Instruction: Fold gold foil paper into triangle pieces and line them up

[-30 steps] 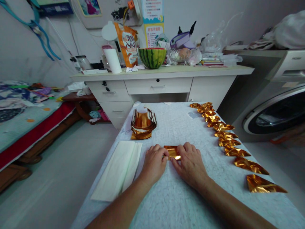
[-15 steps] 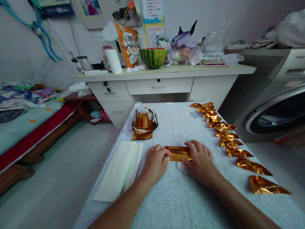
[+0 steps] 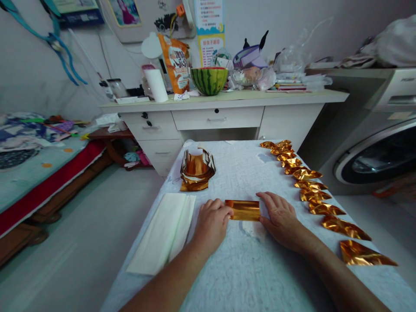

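A shiny gold foil paper [image 3: 243,210], folded into a flat strip, lies on the cloth-covered table [image 3: 240,268]. On its left end, my left hand [image 3: 212,223] is closed, thumb and fingers gripping the edge. My right hand [image 3: 282,219] rests at the strip's right end, fingers stretched out and apart, with the thumb by the lower right corner. Beyond my left hand stands a curled stack of gold foil sheets [image 3: 196,169]. Pale folded paper sheets [image 3: 162,234] lie beside my left forearm.
Several folded gold foil pieces [image 3: 346,227] form a row along the table's right edge. Behind the table is a white desk [image 3: 221,117] bearing a watermelon half [image 3: 209,81] and an orange pouch [image 3: 175,65]. A washing machine [image 3: 383,130] stands right, a bed [image 3: 65,173] left.
My right hand has slid right, off the strip's surface to its end, uncovering more foil. My left hand stays at the left end.
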Demonstrator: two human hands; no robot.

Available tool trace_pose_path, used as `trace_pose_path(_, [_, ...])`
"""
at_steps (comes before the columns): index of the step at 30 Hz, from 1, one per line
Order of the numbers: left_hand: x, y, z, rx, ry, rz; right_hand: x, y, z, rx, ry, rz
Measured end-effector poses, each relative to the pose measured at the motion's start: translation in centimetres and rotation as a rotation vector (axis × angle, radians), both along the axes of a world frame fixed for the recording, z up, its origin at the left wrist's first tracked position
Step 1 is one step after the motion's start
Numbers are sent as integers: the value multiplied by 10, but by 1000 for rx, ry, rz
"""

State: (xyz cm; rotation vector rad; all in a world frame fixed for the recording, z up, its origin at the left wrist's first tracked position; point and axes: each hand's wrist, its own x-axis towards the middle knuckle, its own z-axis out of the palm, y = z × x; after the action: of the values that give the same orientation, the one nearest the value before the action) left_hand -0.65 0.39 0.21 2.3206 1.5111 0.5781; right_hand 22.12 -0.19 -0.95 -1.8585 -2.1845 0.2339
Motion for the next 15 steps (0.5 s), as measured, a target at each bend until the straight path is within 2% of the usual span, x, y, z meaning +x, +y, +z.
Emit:
trace_pose_path(3, [1,-8,3,97,135,-42,3,1,-2,29,34,10])
trace_pose_path(7, [4,-14,5,201,242,-51,0,0,6,109,129,4])
trace_pose_path(11, [7,-16,7,187,302,-108,-12,0,10,216,188,51])
trace_pose_path(15, [9,-18,10,175,319,-130,-24,2,-2,229,97,21])
